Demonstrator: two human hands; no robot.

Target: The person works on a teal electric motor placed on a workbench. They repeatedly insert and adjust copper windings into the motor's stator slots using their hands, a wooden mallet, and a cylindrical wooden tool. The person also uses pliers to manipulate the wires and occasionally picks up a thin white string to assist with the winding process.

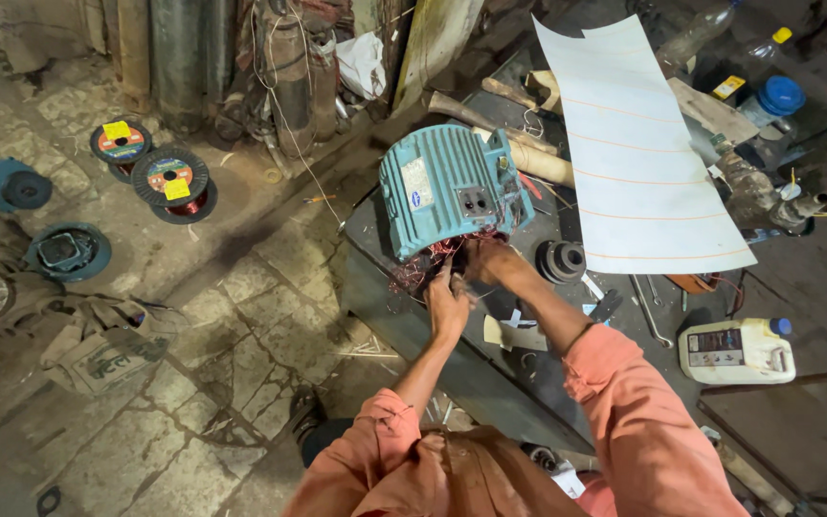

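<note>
A teal ribbed electric motor housing [447, 187] lies on a dark metal workbench [375, 287], its open end facing me with copper winding wires [423, 268] spilling out. My left hand [447, 304] is closed on the copper wires at the opening's lower edge. My right hand [483, 258] reaches into the same opening, fingers curled on the wires. Both arms wear orange sleeves rolled to the elbow.
A large white sheet [638, 153] with orange lines covers the bench's right. A black pulley [562, 260], a wrench [651, 311], a white plastic jug [737, 351], bottles [768, 96] lie nearby. Wire spools [170, 182] and motor end covers [69, 252] rest on the stone floor.
</note>
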